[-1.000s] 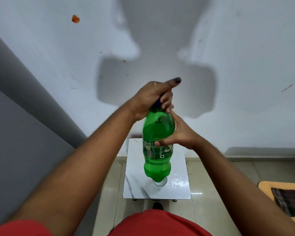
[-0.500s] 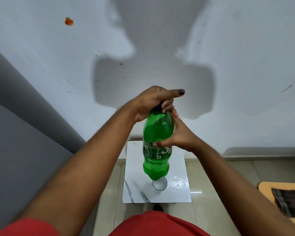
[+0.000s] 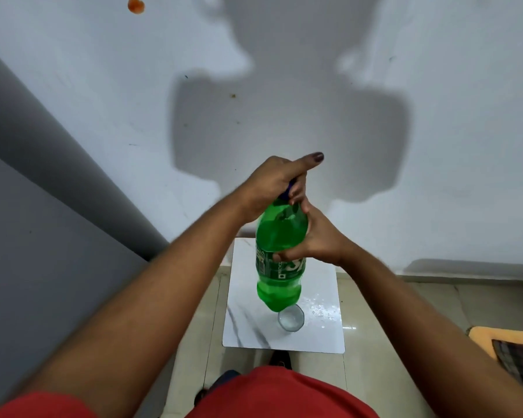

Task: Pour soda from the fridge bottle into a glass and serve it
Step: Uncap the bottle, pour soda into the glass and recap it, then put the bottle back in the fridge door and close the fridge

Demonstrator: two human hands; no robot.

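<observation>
I hold a green soda bottle (image 3: 280, 260) upright in the air above a small white marble table (image 3: 248, 333). My right hand (image 3: 317, 239) grips the bottle's body just above its label. My left hand (image 3: 272, 185) is closed over the blue cap at the top, index finger sticking out. A clear glass (image 3: 291, 317) stands on the table below the bottle's base, partly hidden by it. It holds no visible soda.
A white wall rises straight ahead, with a grey fridge side or panel (image 3: 37, 224) on the left. Small droplets (image 3: 320, 306) speckle the table right of the glass. An orange mat with dark cloth (image 3: 514, 351) lies on the tiled floor at right.
Both hands and the bottle stay in nearly the same grip. The view has tipped slightly, so the glass shows more from under the bottle's base.
</observation>
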